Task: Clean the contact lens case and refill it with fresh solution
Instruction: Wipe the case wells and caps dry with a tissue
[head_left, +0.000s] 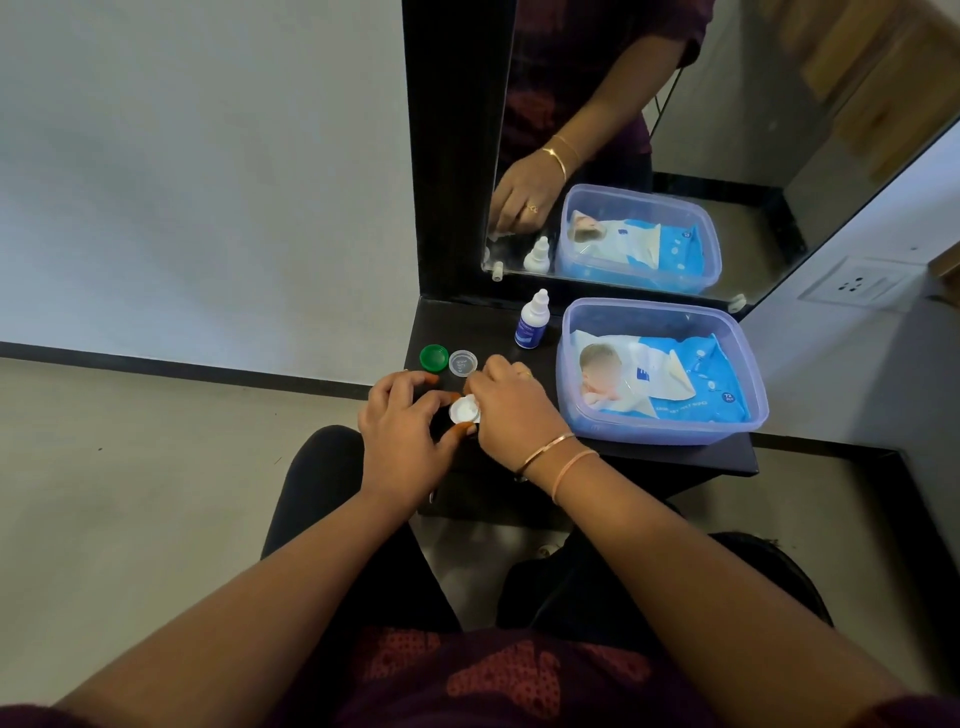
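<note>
Centrally, the contact lens case (464, 410) sits pinched between both grips above the desk (675, 457): left hand (402, 434) clasps its left side, right hand (511, 415) its right; solution bottle (532, 325) stands upper right, nearer the right hand.

**Small dark shelf below the mirror**

The black shelf (675, 460) carries a green cap (433, 357) and a clear cap (462, 362) just beyond the hands, a dropper bottle (532, 322) farther back, and a plastic tub (660, 371) beside the right hand.
</note>
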